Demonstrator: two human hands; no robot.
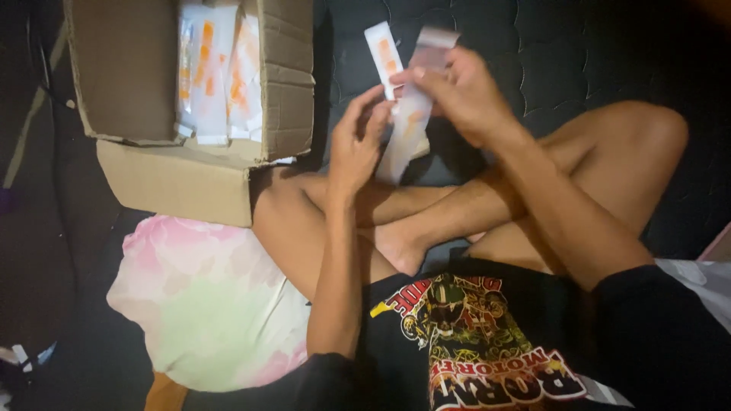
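Note:
I sit cross-legged on a dark quilted mattress. My left hand (356, 141) and my right hand (464, 95) are raised together in front of me. Between them they hold a long clear plastic sleeve (403, 125) and a narrow white packet with orange marks (383, 53) that sticks up from it. My right hand pinches the top of the sleeve, and my left hand's fingers grip the packet and the sleeve's edge. How far the packet sits inside the sleeve is unclear.
An open cardboard box (190, 183) stands to the left by my knee, with several similar white and orange packets (217, 68) stacked upright inside. A pink and green flowered pillow (205, 297) lies below it. The dark mattress (571, 53) stretches to the right.

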